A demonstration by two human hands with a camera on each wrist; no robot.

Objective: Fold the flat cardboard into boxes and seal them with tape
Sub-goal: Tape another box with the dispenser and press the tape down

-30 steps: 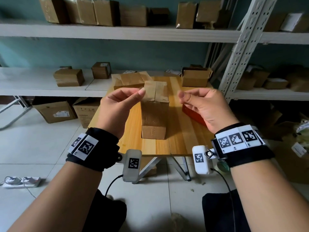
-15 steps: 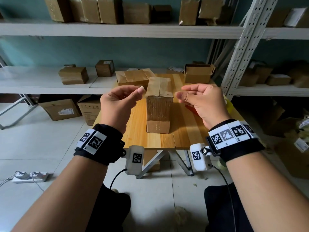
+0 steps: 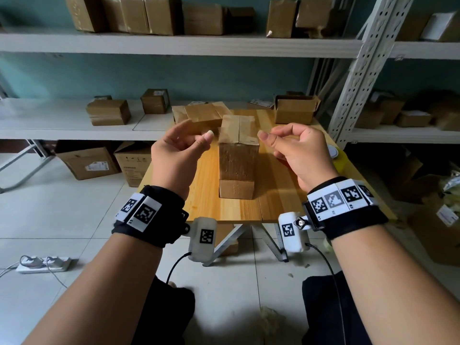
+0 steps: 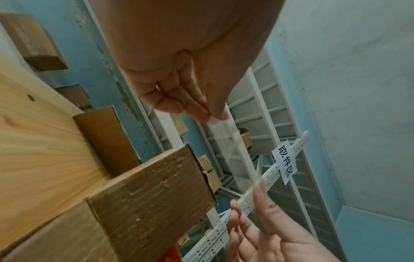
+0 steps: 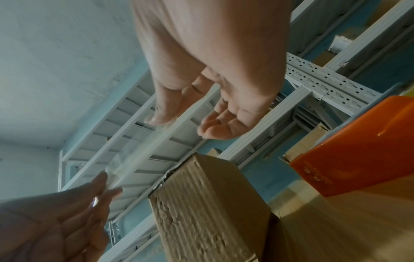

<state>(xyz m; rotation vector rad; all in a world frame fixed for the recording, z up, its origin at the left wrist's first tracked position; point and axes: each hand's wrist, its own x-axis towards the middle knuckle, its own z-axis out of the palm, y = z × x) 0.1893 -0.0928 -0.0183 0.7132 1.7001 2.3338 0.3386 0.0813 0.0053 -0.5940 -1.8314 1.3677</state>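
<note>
Both hands are raised above the table [image 3: 206,205], one on each side of the box's top: my left hand [image 3: 178,155] pinches one end of a clear strip of tape [image 4: 233,152] between thumb and fingers, and my right hand [image 3: 298,150] pinches the other end the same way. Stretched between them, the tape hangs just over the box [image 3: 237,155] without touching it (it hardly shows from the head view, but both wrist views catch it plainly). That box stands upright near the middle of the table, its two top flaps folded shut and meeting in a seam. Behind it on the table lie a flatter box [image 3: 201,113] and an open box [image 3: 295,110]. Something orange [image 5: 358,177] sits on the table to the right of the box. More boxes fill the shelves [image 3: 174,44] beyond.
</note>
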